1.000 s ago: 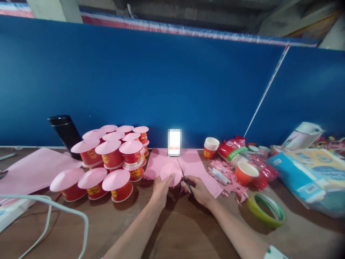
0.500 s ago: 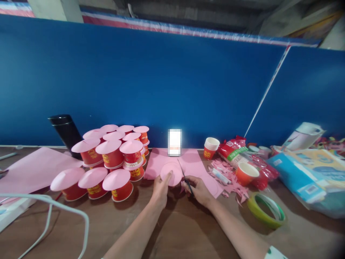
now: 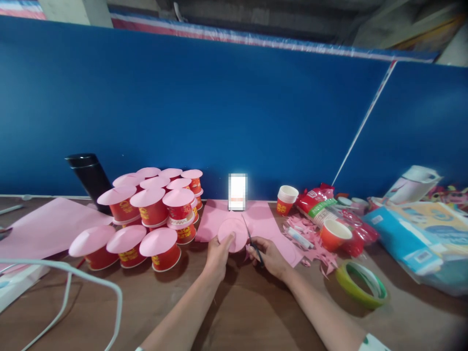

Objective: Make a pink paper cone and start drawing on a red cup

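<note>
My left hand [image 3: 217, 256] pinches a round pink paper disc [image 3: 234, 233] by its lower edge, holding it upright over the brown table [image 3: 248, 312]. My right hand [image 3: 268, 256] grips small dark scissors [image 3: 251, 239], whose blades point up along the disc's right edge. Under both hands lies a pink paper sheet [image 3: 261, 219]. To the left stands a cluster of several red paper cups topped with pink paper cones [image 3: 149, 214].
A black flask [image 3: 89, 178] stands behind the cups. A phone [image 3: 237, 191] leans on the blue wall. To the right are stacked cups [image 3: 285, 199], a single red cup [image 3: 333, 234], pink scraps [image 3: 310, 243], a green tape ring [image 3: 360, 285] and plastic bags [image 3: 420, 239]. Another pink sheet [image 3: 47, 229] lies left.
The view has shifted slightly. My hands, the disc and the scissors stay almost where they were; my left thumb has crept a little further up the disc.
</note>
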Demonstrator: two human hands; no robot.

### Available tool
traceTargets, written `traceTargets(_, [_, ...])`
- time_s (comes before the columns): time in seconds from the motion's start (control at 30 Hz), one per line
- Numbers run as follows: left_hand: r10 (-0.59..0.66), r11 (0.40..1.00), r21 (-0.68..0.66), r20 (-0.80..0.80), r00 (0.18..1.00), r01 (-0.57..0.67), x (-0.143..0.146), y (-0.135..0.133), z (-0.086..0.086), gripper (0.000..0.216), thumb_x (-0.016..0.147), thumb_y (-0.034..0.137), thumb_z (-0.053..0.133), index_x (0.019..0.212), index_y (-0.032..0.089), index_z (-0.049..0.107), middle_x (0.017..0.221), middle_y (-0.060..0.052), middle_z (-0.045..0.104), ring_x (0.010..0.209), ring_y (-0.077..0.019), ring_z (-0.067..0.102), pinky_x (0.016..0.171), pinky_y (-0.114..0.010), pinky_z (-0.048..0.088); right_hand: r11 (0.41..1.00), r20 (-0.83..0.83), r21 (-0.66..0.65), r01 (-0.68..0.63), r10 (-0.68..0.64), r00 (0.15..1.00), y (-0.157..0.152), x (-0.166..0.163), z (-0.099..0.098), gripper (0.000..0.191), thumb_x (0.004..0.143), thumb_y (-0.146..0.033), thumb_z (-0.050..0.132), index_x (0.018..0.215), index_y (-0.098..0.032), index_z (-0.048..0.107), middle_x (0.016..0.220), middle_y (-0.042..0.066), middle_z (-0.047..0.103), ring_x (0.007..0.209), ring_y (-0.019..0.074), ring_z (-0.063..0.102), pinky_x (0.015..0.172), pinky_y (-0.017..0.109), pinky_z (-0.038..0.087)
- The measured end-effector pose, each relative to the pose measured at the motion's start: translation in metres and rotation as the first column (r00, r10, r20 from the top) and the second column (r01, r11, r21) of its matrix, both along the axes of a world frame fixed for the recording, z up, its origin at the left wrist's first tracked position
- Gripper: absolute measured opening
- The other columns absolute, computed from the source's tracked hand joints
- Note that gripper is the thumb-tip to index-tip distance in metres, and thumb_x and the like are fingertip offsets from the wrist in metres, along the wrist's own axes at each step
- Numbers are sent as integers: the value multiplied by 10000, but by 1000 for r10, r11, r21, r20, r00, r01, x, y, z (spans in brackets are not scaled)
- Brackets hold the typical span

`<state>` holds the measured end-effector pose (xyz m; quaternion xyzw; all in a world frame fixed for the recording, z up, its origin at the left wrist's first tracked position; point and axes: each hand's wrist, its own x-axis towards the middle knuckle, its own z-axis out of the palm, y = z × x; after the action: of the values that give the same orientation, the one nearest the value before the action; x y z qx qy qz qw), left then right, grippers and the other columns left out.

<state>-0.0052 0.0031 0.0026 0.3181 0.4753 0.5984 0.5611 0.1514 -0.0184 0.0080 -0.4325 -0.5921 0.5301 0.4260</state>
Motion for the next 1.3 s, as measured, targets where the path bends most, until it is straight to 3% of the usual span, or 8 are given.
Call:
traceTargets(0.67, [-20, 1000, -7, -12, 1000, 20, 0, -1, 1, 442, 584, 407, 758, 854, 66, 681, 738, -123, 700, 636, -191, 641, 540, -249, 466, 999, 7, -12, 34, -34, 999, -4, -2, 6, 352, 727, -473, 671, 837, -144, 611, 601, -23, 551, 480, 74, 495, 443, 186, 376])
traceTargets(1.3, [-25, 1000, -6, -6, 1000, 25, -1, 1, -4, 460, 591, 414, 761, 876, 61, 685, 746, -129, 705, 639, -192, 650, 548, -249, 480, 999, 25, 1, 42, -42, 999, -1, 0, 2, 392, 724, -472, 671, 928, -139, 637, 593, -21, 553, 473, 84, 491, 436, 197, 372])
